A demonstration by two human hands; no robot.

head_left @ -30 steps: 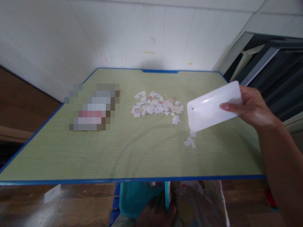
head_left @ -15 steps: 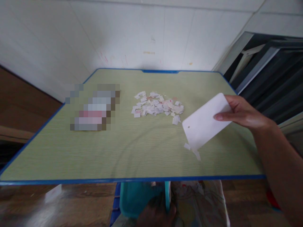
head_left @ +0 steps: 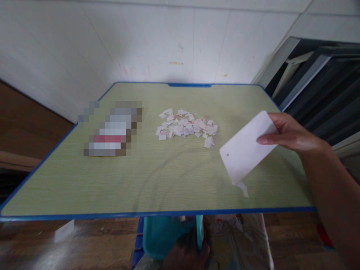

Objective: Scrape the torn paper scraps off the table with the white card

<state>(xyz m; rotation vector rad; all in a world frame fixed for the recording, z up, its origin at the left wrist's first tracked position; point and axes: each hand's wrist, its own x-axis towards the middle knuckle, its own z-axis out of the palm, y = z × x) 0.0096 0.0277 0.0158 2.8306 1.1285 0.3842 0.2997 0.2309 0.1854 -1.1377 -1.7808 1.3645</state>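
My right hand (head_left: 287,133) pinches a flat white card (head_left: 247,148) with a small hole near one corner, thumb on its face. The card is tilted over the right part of the green table (head_left: 174,176). Small torn paper scraps (head_left: 184,127) lie in a loose pile left of the card. A thin paper strip (head_left: 244,188) is at the card's lower corner. Below the table's front edge, my left hand (head_left: 187,253), dark in shadow, grips the side of a teal plastic tub (head_left: 157,236); its fingers are partly hidden.
A blurred-out object (head_left: 112,129) lies on the table's left side. A white wall (head_left: 157,41) stands behind the table. Dark framed panels (head_left: 323,86) lean at the right. On the wooden floor lies a white piece of paper (head_left: 64,230); patterned cloth (head_left: 239,240) is beside the tub.
The white card has moved slightly right and toward me. The strip at its corner has shifted the same way, and a second small scrap there no longer shows. My left hand stays put.
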